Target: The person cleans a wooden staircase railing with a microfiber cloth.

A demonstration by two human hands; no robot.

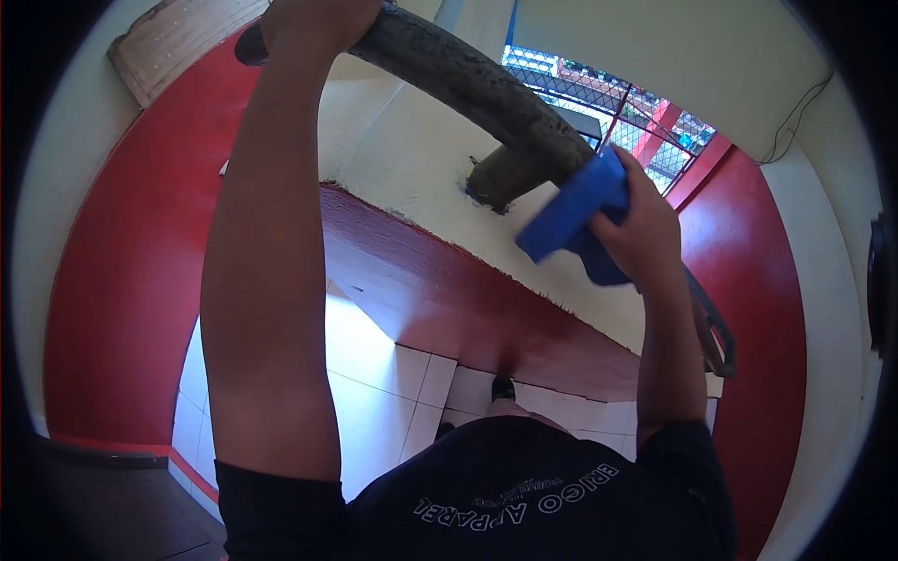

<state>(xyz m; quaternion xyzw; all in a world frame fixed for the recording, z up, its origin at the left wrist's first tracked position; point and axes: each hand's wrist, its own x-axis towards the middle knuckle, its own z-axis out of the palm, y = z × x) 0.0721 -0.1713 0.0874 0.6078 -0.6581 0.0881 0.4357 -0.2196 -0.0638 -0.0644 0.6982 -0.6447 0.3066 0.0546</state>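
Note:
A thick, dark handrail point(458, 82) with worn, blotchy paint slants across the upper part of the head view. A short stub joins it to the cream top of a low wall point(412, 140). My left hand point(323, 21) is at the rail's upper left end and appears wrapped over it, with its fingers mostly cut off by the frame edge. In my right hand point(647, 224) is a folded blue cloth point(575, 208), slightly blurred, pressed against the rail's lower right stretch. The cloth hides the part of the rail under it.
The low wall's side point(449, 271) is dark red, with a rough paint edge. Below it lies a white tiled floor point(374, 393), where my shoe point(503, 388) shows. A meshed window point(636, 112) opens beyond the rail. Thin cables point(800, 117) hang on the right wall.

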